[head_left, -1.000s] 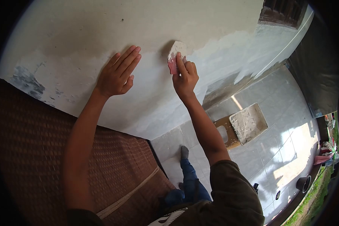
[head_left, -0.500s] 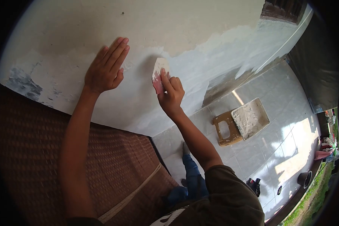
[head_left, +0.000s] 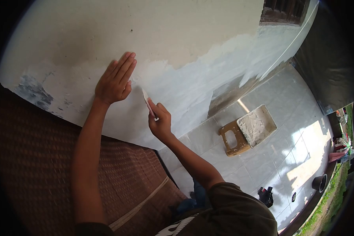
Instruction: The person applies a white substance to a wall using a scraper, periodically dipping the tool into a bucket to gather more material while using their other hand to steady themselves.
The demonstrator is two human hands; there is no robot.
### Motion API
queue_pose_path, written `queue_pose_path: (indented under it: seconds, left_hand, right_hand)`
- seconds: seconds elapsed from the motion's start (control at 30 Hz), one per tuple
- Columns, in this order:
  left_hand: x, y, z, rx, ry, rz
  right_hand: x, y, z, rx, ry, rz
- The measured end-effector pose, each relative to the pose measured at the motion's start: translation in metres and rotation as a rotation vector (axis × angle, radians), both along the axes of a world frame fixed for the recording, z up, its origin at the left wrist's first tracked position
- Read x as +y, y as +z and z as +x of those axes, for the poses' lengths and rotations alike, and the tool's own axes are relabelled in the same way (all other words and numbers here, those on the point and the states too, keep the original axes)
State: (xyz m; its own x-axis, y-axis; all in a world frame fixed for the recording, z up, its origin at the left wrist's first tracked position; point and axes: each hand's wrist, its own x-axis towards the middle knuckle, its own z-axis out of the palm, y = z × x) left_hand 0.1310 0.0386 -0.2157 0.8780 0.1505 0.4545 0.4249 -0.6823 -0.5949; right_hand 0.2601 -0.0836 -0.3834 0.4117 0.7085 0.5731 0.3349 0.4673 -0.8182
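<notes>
My left hand (head_left: pixel 116 80) lies flat against the wall (head_left: pixel 165 43), fingers stretched out and holding nothing. To its lower right, my right hand (head_left: pixel 160 122) grips a pinkish putty spreader (head_left: pixel 147 103) smeared with white paste. The spreader is seen nearly edge-on, its tip at or close to the wall; contact is hard to make out. Fresh whitish filler covers the lower band of the wall, with beige paint above it. A tray of white putty (head_left: pixel 257 124) rests on a brown plastic stool (head_left: pixel 233 137) to the right.
A brown woven mat (head_left: pixel 39 157) stands along the lower left, below my left arm. Grey tiles (head_left: pixel 244 169) cover the floor. Farther right are a dark bucket (head_left: pixel 319 183), a black object (head_left: pixel 266 196) and a dark tarp (head_left: pixel 326 67). A window (head_left: pixel 285 11) is at the top right.
My right hand has moved left and down, toward my left hand, and the spreader has turned from broad face to edge. The left hand stays flat on the wall; the view has shifted slightly.
</notes>
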Motion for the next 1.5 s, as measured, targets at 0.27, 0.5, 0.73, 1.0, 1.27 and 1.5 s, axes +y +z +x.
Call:
queue_pose_path:
  seconds: [0.27, 0.5, 0.73, 1.0, 1.27, 1.5]
  left_hand:
    - [-0.004, 0.003, 0.004, -0.001, 0.021, -0.008]
    - [-0.005, 0.005, 0.002, -0.01, -0.007, -0.065]
    - [-0.004, 0.019, -0.005, -0.032, -0.106, -0.055]
    - [0.0, 0.032, -0.014, 0.006, -0.045, 0.032]
    - [0.002, 0.029, -0.011, -0.014, -0.024, 0.035]
    - [0.001, 0.03, -0.01, -0.018, -0.015, 0.037]
  right_hand:
    - [-0.022, 0.04, 0.08, 1.02, 0.617, -0.145]
    - [-0.021, 0.045, 0.099, 0.632, 0.349, 0.01]
    - [0.012, 0.047, 0.091, -0.168, -0.231, 0.165]
    - [0.084, 0.025, 0.053, -0.381, -0.54, 0.273]
    - [0.091, -0.013, 0.016, -0.291, -0.536, 0.217]
    - [0.026, 0.011, -0.051, 0.177, -0.159, 0.035]
